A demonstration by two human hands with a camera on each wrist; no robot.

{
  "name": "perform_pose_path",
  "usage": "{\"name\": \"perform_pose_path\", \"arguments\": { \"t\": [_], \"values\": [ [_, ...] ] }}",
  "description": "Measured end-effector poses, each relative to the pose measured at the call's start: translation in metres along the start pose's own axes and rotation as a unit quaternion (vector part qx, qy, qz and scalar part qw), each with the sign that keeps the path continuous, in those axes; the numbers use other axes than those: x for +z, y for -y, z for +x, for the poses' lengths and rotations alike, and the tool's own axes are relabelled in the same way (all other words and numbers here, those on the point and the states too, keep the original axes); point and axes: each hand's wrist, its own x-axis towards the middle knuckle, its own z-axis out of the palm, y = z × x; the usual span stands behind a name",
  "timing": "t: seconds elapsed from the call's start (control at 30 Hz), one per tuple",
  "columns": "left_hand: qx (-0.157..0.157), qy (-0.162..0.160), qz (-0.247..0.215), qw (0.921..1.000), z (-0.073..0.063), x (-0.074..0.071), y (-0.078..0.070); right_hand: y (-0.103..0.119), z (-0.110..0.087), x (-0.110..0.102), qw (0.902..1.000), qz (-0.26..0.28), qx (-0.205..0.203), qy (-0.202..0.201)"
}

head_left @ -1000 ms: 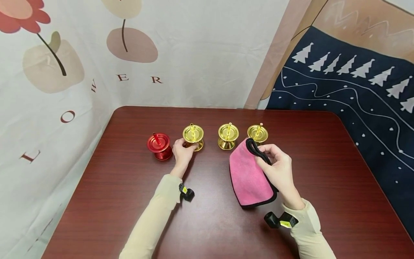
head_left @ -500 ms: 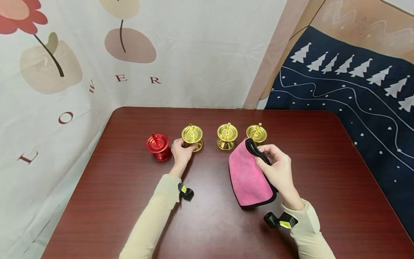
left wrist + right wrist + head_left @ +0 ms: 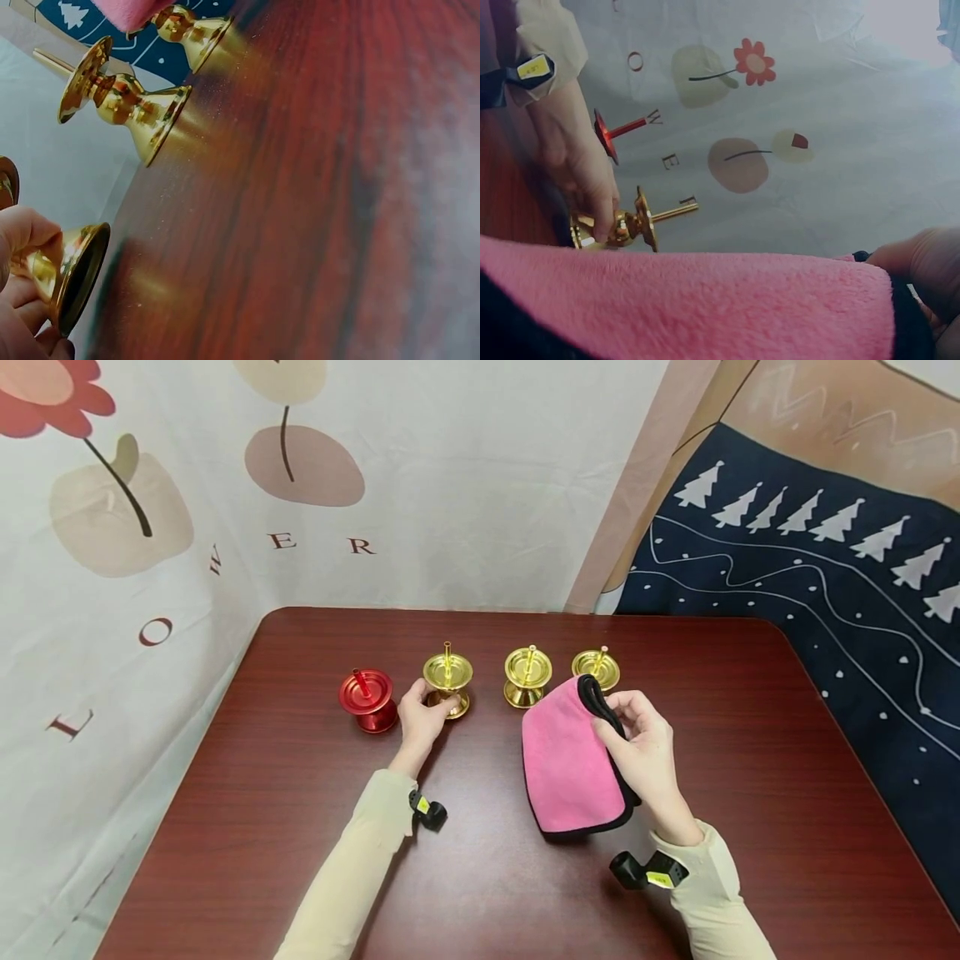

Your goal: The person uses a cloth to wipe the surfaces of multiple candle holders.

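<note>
- Candlestick gripped by left hand could be dropped if smooth metal slips.
- Stand at eleven o'clock from right hand could be toppled by its pinched cloth.

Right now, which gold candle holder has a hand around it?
The leftmost gold candle holder, beside the red one: the left hand has its fingers around it. The middle gold one and right gold one show no fingers around them.

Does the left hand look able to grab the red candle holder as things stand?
Probably not without letting go first: the red candle holder stands close beside the left hand, with nothing between them, but that hand grips a gold candle holder.
</note>
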Motion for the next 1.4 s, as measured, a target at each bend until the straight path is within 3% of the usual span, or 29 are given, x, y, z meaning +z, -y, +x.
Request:
{"name": "perform_pose_path", "arguments": {
  "t": [0.3,0.63,0.8,1.07,1.23,1.4],
  "values": [
    [0.028,0.028,0.018,0.9991,-0.009,-0.009,-0.014,0.0,0.001,0.004,0.9999,-0.003,0.011,-0.005],
    [0.103,0.064,0.029,0.9922,-0.022,-0.02,-0.033,-0.019,0.006,0.01,0.9987,0.036,0.025,-0.024],
    [0.123,0.095,0.03,0.9874,-0.029,-0.023,-0.043,-0.014,0.009,0.017,0.9974,0.059,0.02,-0.035],
    [0.155,0.128,0.032,0.9791,-0.042,-0.027,-0.067,-0.014,0.007,0.036,0.9864,0.154,-0.002,-0.056],
    [0.17,0.14,0.03,0.9751,-0.052,-0.028,-0.085,-0.011,-0.003,0.045,0.9765,0.212,-0.013,-0.038],
    [0.193,0.127,0.033,0.9725,-0.059,-0.028,-0.095,-0.01,-0.009,0.045,0.974,0.226,-0.003,-0.009]
  ]
}}
